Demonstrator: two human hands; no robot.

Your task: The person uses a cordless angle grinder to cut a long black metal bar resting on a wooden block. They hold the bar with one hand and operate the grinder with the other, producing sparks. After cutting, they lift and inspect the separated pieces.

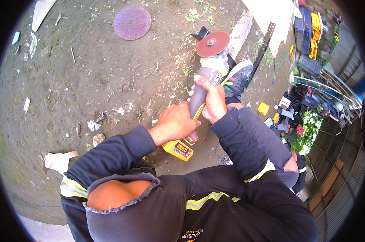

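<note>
Both my hands hold a cordless angle grinder point(206, 76) with a grey body and a yellow battery point(179, 150) at its rear end. My left hand point(175, 122) is closed round the rear handle, just above the battery. Further forward, my right hand point(213, 99) wraps the body behind the head, thumb on top. A reddish-brown disc point(219, 45) is mounted on the grinder, its flat face turned up. Dark metal point(201, 34) shows beside and partly beneath the disc; the grinder hides much of it. My shoe point(241, 78) rests close to the head, on the right.
A large loose purple-brown disc point(132, 23) lies on the dirt. A dark metal bar point(264, 50) and a weathered board point(242, 34) lie beyond my shoe. Rightward are a yellow cup-like object point(263, 108), a toolbox point(314, 35), piled metal and other people. A stone point(98, 140) sits left.
</note>
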